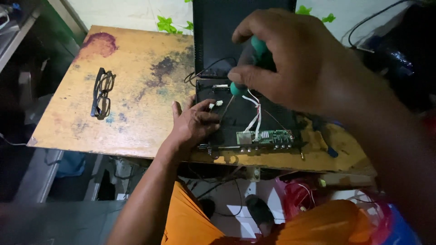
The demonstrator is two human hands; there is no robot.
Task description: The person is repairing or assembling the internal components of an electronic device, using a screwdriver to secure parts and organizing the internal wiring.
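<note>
Right hand [290, 63] clenched round green-handled screwdriver [254, 56], shaft angled down onto black flat device chassis [236, 115]. Left hand [195, 124] pressed flat, fingers spread, on chassis edge. Green circuit board [268, 137] at near rim. Folded black-framed glasses [102, 93] on stained, worn wooden table [136, 90].

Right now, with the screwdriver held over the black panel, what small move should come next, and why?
Probably lower the screwdriver tip straight onto the black panel just beside the left hand. The right hand grips the green handle upright, and the thin shaft angles down toward that spot, while the left hand presses flat on the panel. The tip's exact contact is too small to tell.
</note>
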